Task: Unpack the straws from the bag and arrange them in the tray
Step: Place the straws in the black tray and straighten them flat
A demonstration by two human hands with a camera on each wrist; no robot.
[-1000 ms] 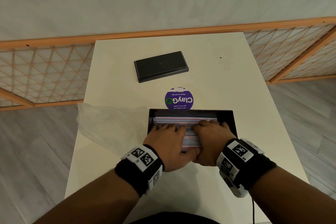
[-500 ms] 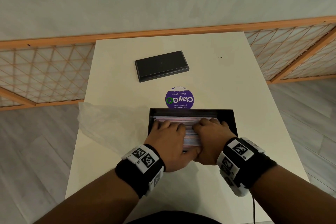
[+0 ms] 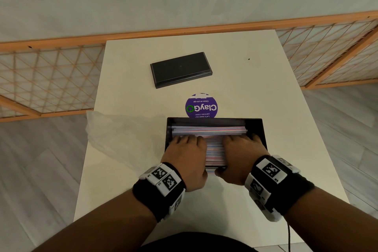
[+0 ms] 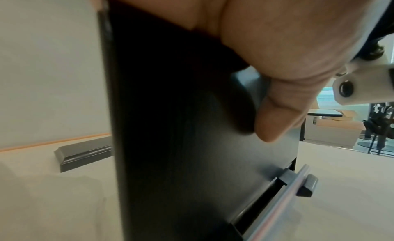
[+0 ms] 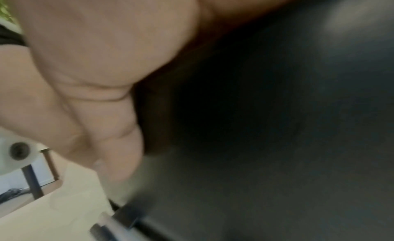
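A black tray sits at the near middle of the white table, filled with a flat layer of striped straws lying left to right. My left hand and right hand rest side by side on the straws, fingers laid flat and pointing away from me, with a gap of straws showing between them. In the left wrist view my thumb presses the tray's near wall; a straw lies in a slot at its base. The right wrist view is blurred, showing palm and dark wall.
The crumpled clear plastic bag lies flat on the table left of the tray. A black rectangular lid sits farther back, and a round purple sticker is just behind the tray. A wooden lattice screen runs behind the table.
My hands have slid apart along the straws, left hand leftward and right hand rightward. The thumbs no longer meet, and more straws show between the hands. The tray has stayed put.
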